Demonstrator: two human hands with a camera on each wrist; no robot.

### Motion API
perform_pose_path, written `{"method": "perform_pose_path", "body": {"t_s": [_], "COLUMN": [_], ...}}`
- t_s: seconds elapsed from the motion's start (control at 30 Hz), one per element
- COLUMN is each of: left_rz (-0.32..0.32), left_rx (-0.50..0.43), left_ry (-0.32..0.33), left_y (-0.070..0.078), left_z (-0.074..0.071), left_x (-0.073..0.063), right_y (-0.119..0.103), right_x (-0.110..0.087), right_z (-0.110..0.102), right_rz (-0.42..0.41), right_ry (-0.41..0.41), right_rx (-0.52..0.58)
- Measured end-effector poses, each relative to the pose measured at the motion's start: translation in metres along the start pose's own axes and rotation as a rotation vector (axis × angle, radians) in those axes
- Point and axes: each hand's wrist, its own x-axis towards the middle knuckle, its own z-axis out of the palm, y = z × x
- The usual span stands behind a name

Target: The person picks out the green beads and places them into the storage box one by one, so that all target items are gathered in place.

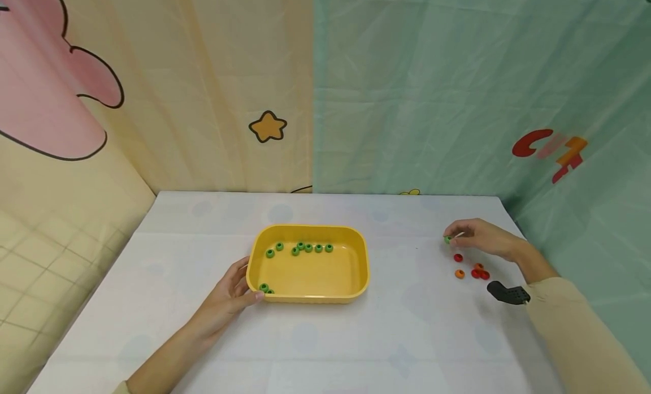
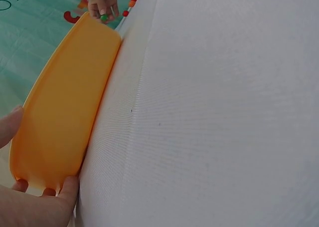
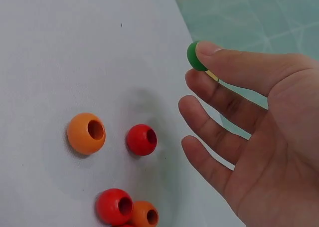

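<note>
A green bead [image 3: 195, 56] is pinched between the thumb and index finger of my right hand [image 1: 485, 238], just above the table. Its other fingers are spread in the right wrist view. Close by lie the loose beads: a red bead [image 3: 141, 139], an orange bead [image 3: 82, 137] and a small cluster with another red bead [image 3: 112, 207] and orange bead [image 3: 144, 215]. My left hand [image 1: 226, 295] grips the left end of a yellow tray [image 1: 305, 299], thumb at the near corner. Several green beads [image 1: 319, 248] sit inside, most along the far side, with a pair in the near left corner.
A white cloth with faint spots covers the table [image 1: 396, 337]. Behind its far edge hang a beige curtain [image 1: 218, 89] and a green curtain [image 1: 432, 89]. A black strap-like piece [image 1: 508, 294] shows by the right sleeve [image 1: 569, 315].
</note>
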Motion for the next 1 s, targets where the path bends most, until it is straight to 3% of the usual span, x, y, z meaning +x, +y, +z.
{"method": "perform_pose_path", "body": {"t_s": [0.5,1.0], "left_rz": [0.001,0.006], "left_rx": [0.008,0.019], "left_ry": [0.002,-0.001], "left_y": [0.0,-0.001], "left_z": [0.0,-0.002], "left_x": [0.0,0.0], "right_y": [-0.034,-0.08], "right_x": [0.019,0.044], "right_z": [0.009,0.034], "right_rz": [-0.038,-0.09], "right_ry": [-0.075,-0.147], "right_rx": [-0.006,0.005]}}
